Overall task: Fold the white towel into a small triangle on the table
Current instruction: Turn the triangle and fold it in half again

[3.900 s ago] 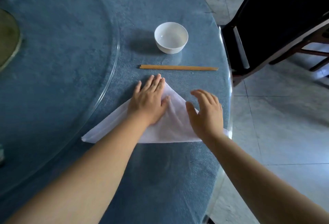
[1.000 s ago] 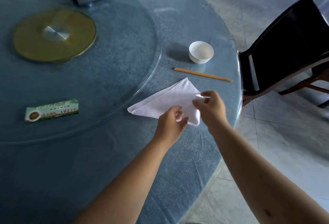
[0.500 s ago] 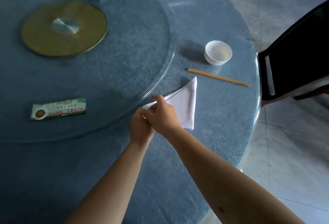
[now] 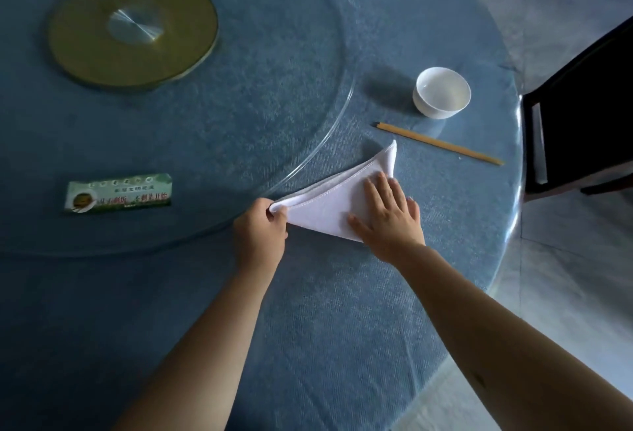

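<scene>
Two layers already meet: your left hand pinches the left corner of the white towel on the table's near right, while your right hand lies flat, fingers spread. Next, probably smooth the crease.

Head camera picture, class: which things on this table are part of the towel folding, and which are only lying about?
Part of the job:
white towel
left hand, pinching its corner
right hand, flat on it
table

Lying about:
white bowl
chopsticks
green packet
gold disc
dark chair
</scene>
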